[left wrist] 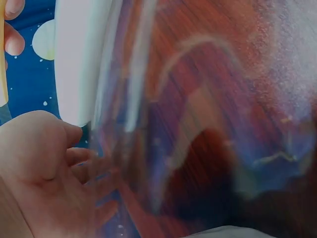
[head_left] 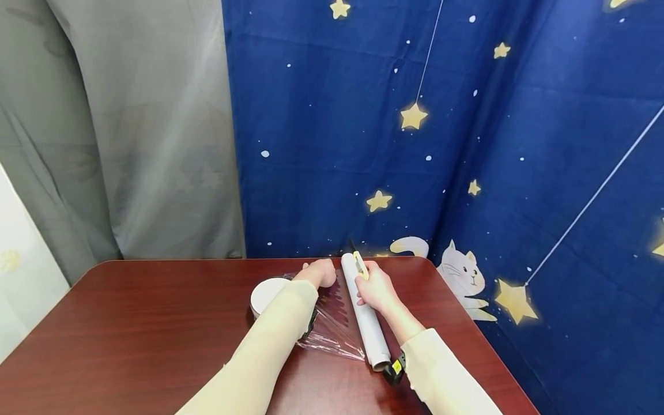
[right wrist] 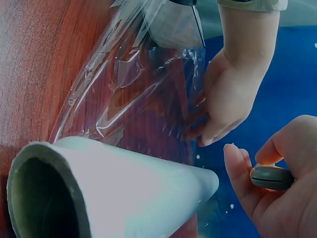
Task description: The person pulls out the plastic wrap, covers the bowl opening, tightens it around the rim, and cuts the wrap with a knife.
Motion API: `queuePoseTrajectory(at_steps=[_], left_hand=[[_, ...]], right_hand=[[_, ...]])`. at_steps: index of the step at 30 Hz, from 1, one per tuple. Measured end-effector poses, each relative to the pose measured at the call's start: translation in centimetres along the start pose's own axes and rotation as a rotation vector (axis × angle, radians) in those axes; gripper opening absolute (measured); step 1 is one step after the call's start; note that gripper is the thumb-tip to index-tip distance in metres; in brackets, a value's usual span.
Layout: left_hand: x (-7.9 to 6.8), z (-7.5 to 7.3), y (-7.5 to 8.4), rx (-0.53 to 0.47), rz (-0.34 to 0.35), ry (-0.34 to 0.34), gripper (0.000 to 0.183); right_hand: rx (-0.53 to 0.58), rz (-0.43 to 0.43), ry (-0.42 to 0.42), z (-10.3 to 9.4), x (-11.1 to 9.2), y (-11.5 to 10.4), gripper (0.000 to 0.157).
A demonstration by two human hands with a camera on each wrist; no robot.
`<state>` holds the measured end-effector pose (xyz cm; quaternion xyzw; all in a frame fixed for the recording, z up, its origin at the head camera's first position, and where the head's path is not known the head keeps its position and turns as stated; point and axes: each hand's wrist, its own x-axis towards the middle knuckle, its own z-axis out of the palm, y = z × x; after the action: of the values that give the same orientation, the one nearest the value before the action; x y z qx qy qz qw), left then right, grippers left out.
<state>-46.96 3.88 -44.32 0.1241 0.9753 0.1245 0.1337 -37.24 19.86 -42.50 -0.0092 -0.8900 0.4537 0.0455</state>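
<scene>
A white roll of plastic wrap [head_left: 370, 331] lies lengthwise near the right side of the table, its hollow core facing the near edge. Clear film [right wrist: 129, 94] stretches from it leftward to a round white-topped object [head_left: 268, 293], partly hidden behind the left forearm. My left hand [head_left: 323, 272] pinches the film's far edge between roll and round object; in the left wrist view its fingers [left wrist: 81, 171] curl behind the film. My right hand [head_left: 381, 288] grips a yellow-and-white utility knife [head_left: 360, 265] just over the roll's far end, its dark tip pointing away.
The dark red wooden table [head_left: 129, 334] extends far to the left. Its back edge lies just beyond both hands, against a blue star-patterned curtain [head_left: 337, 144] and a grey curtain [head_left: 155, 144]. The table's right edge runs close to the right forearm.
</scene>
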Motion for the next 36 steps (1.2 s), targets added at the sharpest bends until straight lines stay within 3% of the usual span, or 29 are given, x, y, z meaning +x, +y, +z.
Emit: queuePoseTrajectory(at_steps=[4, 12, 19, 24, 28, 31, 36], left_hand=[[1.1, 0.6, 0.2, -0.054, -0.063, 0.019, 0.028], [1.4, 0.4, 0.3, -0.046, -0.055, 0.067, 0.027], [1.7, 0.0, 0.2, -0.05, -0.072, 0.088, 0.031], [3.1, 0.3, -0.6, -0.069, -0.067, 0.131, 0.016], [2.6, 0.4, -0.6, -0.079, -0.073, 0.179, 0.016], [1.5, 0.0, -0.2, -0.084, -0.09, 0.199, 0.03], [1.2, 0.0, -0.1, -0.1, -0.099, 0.215, 0.041]], right_hand=[[-0.004, -0.008, -0.004, 0.1, -0.1, -0.2, 0.046], [-0.091, 0.002, -0.003, 0.0, 0.0, -0.4, 0.057], [-0.218, 0.004, -0.028, 0.0, 0.0, -0.8, 0.054], [-0.308, -0.034, -0.025, -0.1, -0.5, -1.1, 0.052], [-0.357, -0.053, -0.016, 0.0, -0.6, -1.2, 0.05], [-0.385, -0.064, -0.014, 0.1, -0.5, -1.3, 0.049], [-0.428, -0.1, -0.007, 0.2, -0.6, -1.3, 0.043]])
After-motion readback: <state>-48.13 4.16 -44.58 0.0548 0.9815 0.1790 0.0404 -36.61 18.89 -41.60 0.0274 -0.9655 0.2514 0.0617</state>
